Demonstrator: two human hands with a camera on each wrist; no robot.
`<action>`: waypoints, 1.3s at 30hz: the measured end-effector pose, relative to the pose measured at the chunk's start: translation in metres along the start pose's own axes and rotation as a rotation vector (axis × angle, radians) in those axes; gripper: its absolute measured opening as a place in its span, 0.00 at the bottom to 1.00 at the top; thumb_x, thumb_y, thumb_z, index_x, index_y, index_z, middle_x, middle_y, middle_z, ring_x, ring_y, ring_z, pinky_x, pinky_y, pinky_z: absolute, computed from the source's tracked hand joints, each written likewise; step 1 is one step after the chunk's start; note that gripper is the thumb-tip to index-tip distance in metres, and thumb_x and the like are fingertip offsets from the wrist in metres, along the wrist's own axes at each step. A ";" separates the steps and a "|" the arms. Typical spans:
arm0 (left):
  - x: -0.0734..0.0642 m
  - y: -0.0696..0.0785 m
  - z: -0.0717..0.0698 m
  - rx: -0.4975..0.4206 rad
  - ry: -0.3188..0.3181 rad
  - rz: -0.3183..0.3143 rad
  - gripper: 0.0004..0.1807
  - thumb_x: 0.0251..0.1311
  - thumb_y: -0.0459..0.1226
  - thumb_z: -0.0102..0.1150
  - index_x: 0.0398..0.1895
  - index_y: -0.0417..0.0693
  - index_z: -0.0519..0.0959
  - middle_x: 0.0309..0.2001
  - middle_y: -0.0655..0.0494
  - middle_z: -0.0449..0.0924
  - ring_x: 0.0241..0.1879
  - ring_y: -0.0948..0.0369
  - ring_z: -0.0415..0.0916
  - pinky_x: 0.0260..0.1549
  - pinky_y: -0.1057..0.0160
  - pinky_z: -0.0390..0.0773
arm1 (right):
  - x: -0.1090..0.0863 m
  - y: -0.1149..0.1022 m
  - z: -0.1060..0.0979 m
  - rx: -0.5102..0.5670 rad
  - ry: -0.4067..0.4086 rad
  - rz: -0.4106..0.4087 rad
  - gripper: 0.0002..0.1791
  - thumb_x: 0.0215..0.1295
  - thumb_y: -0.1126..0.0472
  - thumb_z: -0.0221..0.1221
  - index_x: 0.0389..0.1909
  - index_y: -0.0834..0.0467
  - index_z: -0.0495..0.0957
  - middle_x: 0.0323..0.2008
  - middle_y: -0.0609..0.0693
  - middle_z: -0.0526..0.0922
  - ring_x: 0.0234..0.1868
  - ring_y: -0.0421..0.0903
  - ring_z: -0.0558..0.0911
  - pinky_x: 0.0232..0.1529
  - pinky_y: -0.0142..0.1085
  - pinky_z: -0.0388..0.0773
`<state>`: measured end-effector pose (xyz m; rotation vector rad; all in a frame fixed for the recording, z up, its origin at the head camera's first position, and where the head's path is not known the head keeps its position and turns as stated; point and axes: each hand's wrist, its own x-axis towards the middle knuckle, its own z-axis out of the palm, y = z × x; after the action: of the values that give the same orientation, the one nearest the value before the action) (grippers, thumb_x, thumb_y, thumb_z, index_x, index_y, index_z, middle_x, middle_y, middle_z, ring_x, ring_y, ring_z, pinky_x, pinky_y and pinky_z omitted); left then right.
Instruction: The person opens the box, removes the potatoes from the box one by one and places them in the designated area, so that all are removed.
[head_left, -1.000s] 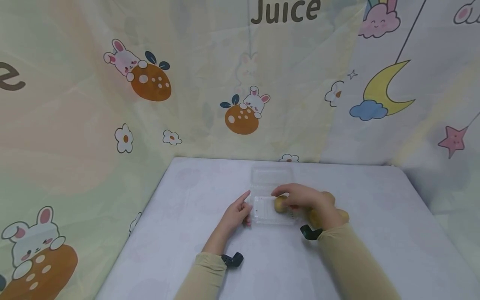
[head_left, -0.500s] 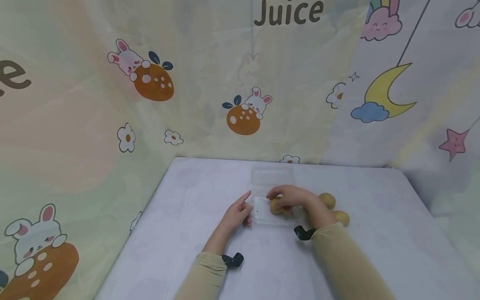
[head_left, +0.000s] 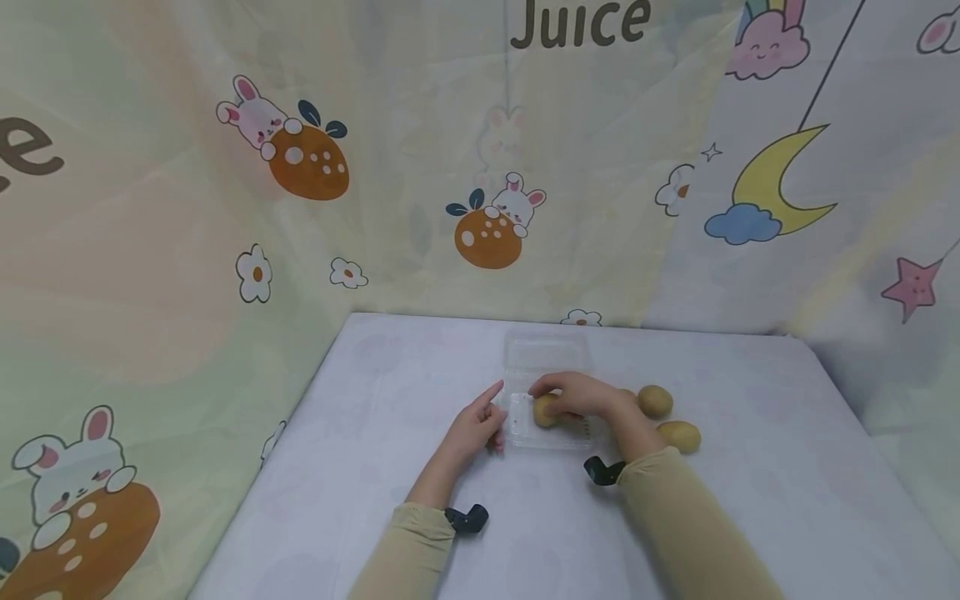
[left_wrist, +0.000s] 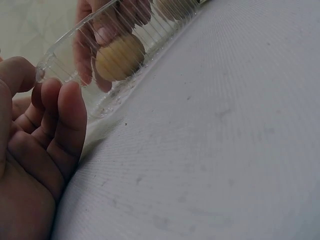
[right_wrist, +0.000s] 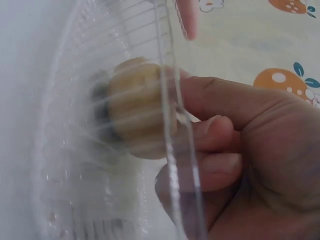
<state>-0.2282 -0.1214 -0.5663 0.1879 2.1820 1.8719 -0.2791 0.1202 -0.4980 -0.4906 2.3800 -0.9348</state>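
A potato (head_left: 545, 411) is pinched in my right hand (head_left: 581, 393), low inside the base of a hinged clear plastic box (head_left: 551, 442). The right wrist view shows the potato (right_wrist: 137, 107) through the ribbed wall, with thumb and fingers reaching over the rim. At the box's left edge is my left hand (head_left: 474, 427), its index finger stretched out and the other fingers curled. In the left wrist view the left hand's fingers (left_wrist: 70, 107) hold the rim and wall at the box's corner. The potato's underside is partly hidden.
The box's lid (head_left: 547, 352) lies folded back behind the base. Right of the box lie a round potato (head_left: 655, 401) and an oval potato (head_left: 679, 436). Another potato (head_left: 627, 394) is mostly hidden behind the right wrist. A printed cloth wall (head_left: 405, 167) stands behind the white table (head_left: 375, 400).
My right hand has moved left with the potato, from the box's right side toward its middle. More of the potatoes on the right now shows. The left hand has stayed in place.
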 end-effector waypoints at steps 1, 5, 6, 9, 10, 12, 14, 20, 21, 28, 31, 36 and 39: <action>0.000 0.000 0.000 -0.002 -0.002 0.000 0.32 0.69 0.44 0.57 0.74 0.71 0.61 0.28 0.55 0.75 0.24 0.60 0.77 0.29 0.59 0.84 | 0.000 0.000 0.001 -0.003 0.007 0.002 0.18 0.66 0.57 0.62 0.57 0.46 0.79 0.48 0.45 0.79 0.23 0.47 0.75 0.29 0.37 0.75; 0.001 -0.001 0.000 0.004 -0.005 0.006 0.32 0.69 0.44 0.57 0.74 0.70 0.61 0.28 0.56 0.75 0.24 0.60 0.77 0.29 0.59 0.85 | 0.002 -0.002 0.003 0.002 0.022 0.014 0.19 0.66 0.54 0.62 0.58 0.47 0.78 0.49 0.46 0.79 0.23 0.46 0.75 0.28 0.36 0.75; 0.001 -0.001 0.000 0.002 -0.005 0.006 0.32 0.69 0.44 0.57 0.74 0.70 0.61 0.28 0.56 0.75 0.24 0.60 0.77 0.29 0.59 0.85 | 0.003 -0.002 0.003 0.005 0.023 0.017 0.19 0.66 0.54 0.63 0.58 0.47 0.78 0.49 0.46 0.80 0.23 0.45 0.75 0.28 0.36 0.75; 0.001 0.000 0.000 0.012 -0.003 0.001 0.32 0.69 0.44 0.57 0.74 0.71 0.61 0.28 0.56 0.75 0.24 0.60 0.77 0.28 0.59 0.85 | 0.003 -0.003 0.004 0.013 0.018 0.022 0.19 0.66 0.54 0.63 0.58 0.47 0.78 0.49 0.46 0.79 0.21 0.45 0.74 0.26 0.35 0.75; 0.001 0.001 -0.001 0.011 -0.003 -0.001 0.32 0.68 0.44 0.57 0.74 0.71 0.61 0.28 0.56 0.75 0.23 0.60 0.77 0.28 0.59 0.85 | 0.003 -0.002 0.004 0.019 0.012 0.022 0.19 0.66 0.55 0.63 0.58 0.48 0.78 0.50 0.46 0.79 0.21 0.44 0.74 0.26 0.35 0.75; 0.000 0.002 -0.001 0.016 -0.001 -0.005 0.32 0.68 0.44 0.57 0.74 0.71 0.61 0.28 0.55 0.75 0.23 0.60 0.77 0.28 0.59 0.84 | 0.004 -0.002 0.004 0.040 -0.004 0.026 0.20 0.66 0.56 0.63 0.58 0.47 0.78 0.51 0.47 0.78 0.22 0.45 0.75 0.27 0.35 0.76; 0.000 0.003 -0.002 0.021 0.000 -0.008 0.32 0.68 0.44 0.57 0.74 0.71 0.62 0.28 0.55 0.75 0.23 0.60 0.78 0.28 0.59 0.84 | 0.004 -0.001 0.004 0.065 -0.021 0.026 0.20 0.66 0.57 0.62 0.58 0.46 0.78 0.51 0.47 0.77 0.23 0.45 0.77 0.28 0.35 0.76; -0.002 0.003 -0.002 0.013 -0.003 -0.011 0.31 0.69 0.43 0.57 0.74 0.71 0.62 0.28 0.55 0.75 0.23 0.59 0.78 0.28 0.60 0.84 | 0.008 0.002 0.008 0.111 -0.055 0.013 0.19 0.66 0.56 0.63 0.58 0.44 0.78 0.51 0.49 0.76 0.21 0.45 0.75 0.24 0.35 0.75; -0.002 0.003 -0.002 0.011 -0.006 -0.010 0.31 0.69 0.43 0.56 0.74 0.71 0.62 0.28 0.55 0.75 0.23 0.59 0.78 0.28 0.60 0.84 | 0.009 0.003 0.009 0.117 -0.058 0.013 0.20 0.65 0.55 0.63 0.58 0.44 0.78 0.51 0.50 0.76 0.20 0.45 0.75 0.24 0.34 0.75; -0.003 0.006 -0.001 -0.002 -0.019 -0.005 0.31 0.70 0.42 0.55 0.74 0.71 0.61 0.28 0.55 0.75 0.23 0.59 0.78 0.29 0.59 0.85 | 0.012 0.005 0.013 0.168 -0.065 0.013 0.21 0.65 0.53 0.64 0.58 0.44 0.77 0.53 0.52 0.75 0.23 0.46 0.79 0.27 0.36 0.80; -0.003 0.007 -0.001 -0.008 -0.021 0.001 0.32 0.70 0.42 0.55 0.75 0.69 0.61 0.28 0.55 0.74 0.23 0.60 0.77 0.29 0.58 0.85 | 0.012 0.006 0.014 0.214 -0.091 0.016 0.23 0.63 0.57 0.65 0.59 0.44 0.77 0.53 0.54 0.75 0.27 0.47 0.83 0.31 0.38 0.84; -0.002 0.006 -0.001 -0.022 -0.029 0.010 0.33 0.69 0.41 0.56 0.75 0.65 0.60 0.27 0.55 0.74 0.22 0.60 0.77 0.27 0.58 0.85 | 0.010 0.005 0.016 0.271 -0.135 0.008 0.26 0.63 0.65 0.63 0.61 0.46 0.75 0.52 0.57 0.75 0.30 0.47 0.85 0.36 0.39 0.86; -0.002 0.006 -0.001 -0.027 -0.026 0.004 0.33 0.69 0.41 0.56 0.75 0.65 0.60 0.27 0.55 0.74 0.22 0.60 0.77 0.28 0.58 0.85 | 0.010 0.005 0.016 0.268 -0.138 0.002 0.26 0.64 0.67 0.62 0.62 0.46 0.74 0.53 0.57 0.75 0.30 0.46 0.85 0.36 0.39 0.86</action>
<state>-0.2272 -0.1213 -0.5599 0.2109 2.1395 1.8899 -0.2779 0.1107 -0.5147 -0.4326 2.0927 -1.1590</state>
